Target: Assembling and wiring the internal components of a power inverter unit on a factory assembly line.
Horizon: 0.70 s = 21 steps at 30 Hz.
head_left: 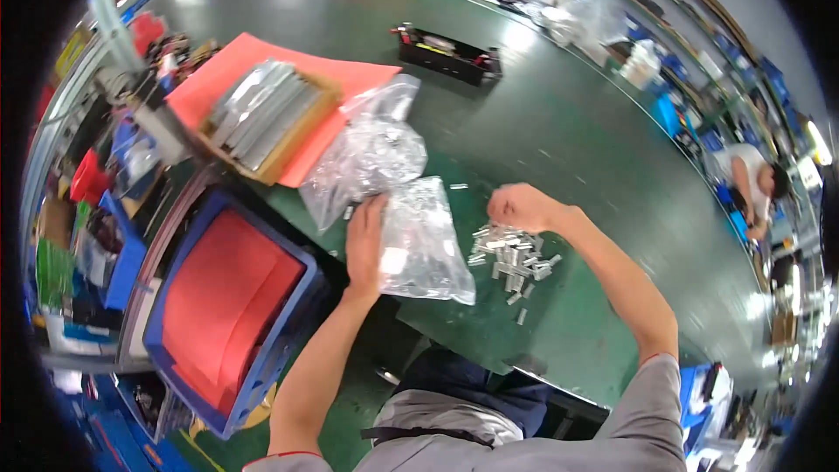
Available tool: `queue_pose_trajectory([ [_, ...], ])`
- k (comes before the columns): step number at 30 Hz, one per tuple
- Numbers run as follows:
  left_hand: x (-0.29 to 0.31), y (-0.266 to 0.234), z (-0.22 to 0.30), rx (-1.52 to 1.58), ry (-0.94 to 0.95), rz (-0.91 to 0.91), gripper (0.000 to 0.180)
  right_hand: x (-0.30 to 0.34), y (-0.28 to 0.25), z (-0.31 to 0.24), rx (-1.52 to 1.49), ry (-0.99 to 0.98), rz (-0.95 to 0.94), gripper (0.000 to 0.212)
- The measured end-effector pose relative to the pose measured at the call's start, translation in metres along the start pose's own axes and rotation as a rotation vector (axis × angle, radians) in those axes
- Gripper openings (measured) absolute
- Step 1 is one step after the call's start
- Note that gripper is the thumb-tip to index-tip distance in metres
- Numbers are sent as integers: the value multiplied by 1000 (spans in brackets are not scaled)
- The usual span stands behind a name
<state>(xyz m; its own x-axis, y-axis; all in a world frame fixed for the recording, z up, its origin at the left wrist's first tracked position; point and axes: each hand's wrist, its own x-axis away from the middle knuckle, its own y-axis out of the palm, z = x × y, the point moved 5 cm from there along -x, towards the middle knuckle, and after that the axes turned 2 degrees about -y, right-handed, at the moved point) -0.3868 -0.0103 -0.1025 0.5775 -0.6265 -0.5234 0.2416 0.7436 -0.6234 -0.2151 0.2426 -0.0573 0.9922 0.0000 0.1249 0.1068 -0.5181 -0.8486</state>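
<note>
My left hand (364,243) lies along the left edge of a clear plastic bag (426,249), touching it, with its fingers stretched out. Just beyond, a second crumpled clear bag (371,153) rests partly on a red sheet. My right hand (524,208) is curled closed at the far side of a loose pile of short, clear or silvery tube-like pieces (514,255). Whatever its fingers hold is hidden from view. One stray piece (459,186) lies between the bag and my right hand.
A cardboard box of grey flat parts (271,118) sits on a red sheet (367,79). At left is a blue bin (308,275) with red sheets inside. A black tray (446,57) stands farther back. Other people work at the far edge and right.
</note>
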Motion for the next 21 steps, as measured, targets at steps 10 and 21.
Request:
queue_pose_trajectory([
  [10, -1, 0, 20, 31, 57, 18, 58, 0, -8, 14, 150, 245, 303, 13],
  [21, 1, 7, 17, -9, 85, -20, 58, -77, 9, 8, 61, 179, 129, 32],
])
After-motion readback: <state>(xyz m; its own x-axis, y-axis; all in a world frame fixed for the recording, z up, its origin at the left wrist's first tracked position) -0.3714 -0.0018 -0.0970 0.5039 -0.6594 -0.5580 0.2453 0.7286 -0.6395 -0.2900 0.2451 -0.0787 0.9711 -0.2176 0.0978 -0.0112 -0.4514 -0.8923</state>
